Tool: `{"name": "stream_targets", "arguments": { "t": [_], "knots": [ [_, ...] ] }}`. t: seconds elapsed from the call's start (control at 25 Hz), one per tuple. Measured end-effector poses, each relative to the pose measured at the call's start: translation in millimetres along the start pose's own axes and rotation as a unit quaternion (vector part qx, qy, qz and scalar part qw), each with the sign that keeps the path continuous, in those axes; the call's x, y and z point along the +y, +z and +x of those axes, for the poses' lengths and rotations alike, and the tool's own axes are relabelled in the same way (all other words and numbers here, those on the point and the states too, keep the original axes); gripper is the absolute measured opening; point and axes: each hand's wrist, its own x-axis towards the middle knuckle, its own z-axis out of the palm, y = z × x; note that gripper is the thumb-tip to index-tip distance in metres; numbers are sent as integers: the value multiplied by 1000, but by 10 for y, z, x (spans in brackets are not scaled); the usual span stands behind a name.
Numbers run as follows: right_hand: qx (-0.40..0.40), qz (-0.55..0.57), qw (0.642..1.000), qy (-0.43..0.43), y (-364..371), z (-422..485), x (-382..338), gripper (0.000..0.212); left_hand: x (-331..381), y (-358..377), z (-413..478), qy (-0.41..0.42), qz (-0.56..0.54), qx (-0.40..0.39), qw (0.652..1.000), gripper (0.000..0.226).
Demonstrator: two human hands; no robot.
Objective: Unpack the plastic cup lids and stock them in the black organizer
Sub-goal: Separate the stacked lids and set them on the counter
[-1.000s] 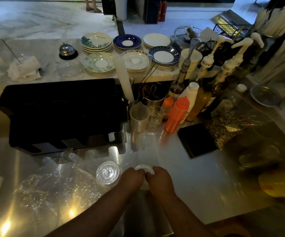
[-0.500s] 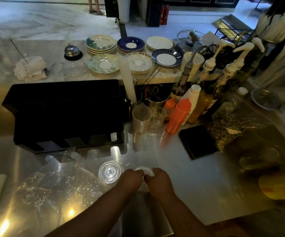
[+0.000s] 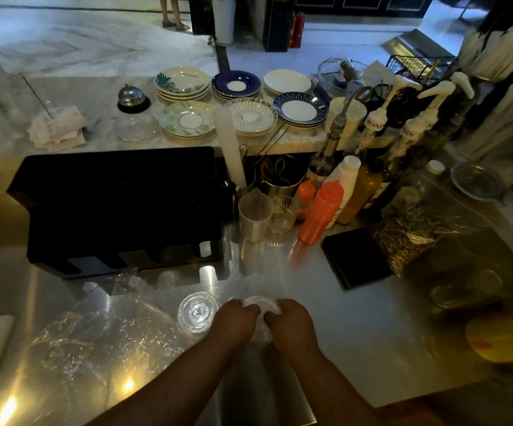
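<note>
My left hand [image 3: 235,321] and my right hand [image 3: 290,322] sit side by side low on the steel counter, both closed around a stack of clear plastic lids [image 3: 263,304] still in its wrapper; only its top rim shows between my fingers. A second stack of clear lids [image 3: 198,313] stands on the counter just left of my left hand. Crumpled clear plastic packaging [image 3: 95,336] spreads out to the left. The black organizer [image 3: 120,207] stands behind, its front slots facing me, with a white lid edge showing in the right slot.
A steel cup [image 3: 253,216], a glass [image 3: 283,215], an orange squeeze bottle [image 3: 319,212] and syrup bottles crowd the counter right of the organizer. A black notebook [image 3: 355,256] and a bag of dried material [image 3: 402,238] lie at right. Stacked saucers [image 3: 250,116] fill the marble ledge behind.
My hands stay together on the wrapped lids, with only small finger shifts. The view has tilted slightly, so everything sits a little lower in frame.
</note>
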Motion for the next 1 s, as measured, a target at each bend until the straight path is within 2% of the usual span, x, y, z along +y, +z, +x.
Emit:
{"name": "stream_targets", "arguments": {
  "t": [0.08,0.24,0.36,0.56,0.88,1.0],
  "knots": [
    [19,37,999,-1,-56,-7,-92,29,42,-72,-25,21,-13,15,1000,39],
    [27,88,996,-3,-71,6,-329,34,67,-279,-44,44,-26,37,998,57],
    [18,104,994,-6,-3,18,-505,36,69,-474,4,49,-21,60,997,49],
    [0,127,992,-17,142,25,-753,35,68,-815,9,59,-43,90,993,53],
    [-31,133,991,9,447,-68,-895,35,-94,-1189,17,52,-42,72,995,37],
    [-40,121,992,25,615,-109,-798,35,-265,-1209,52,41,-26,65,997,46]
  ]
}}
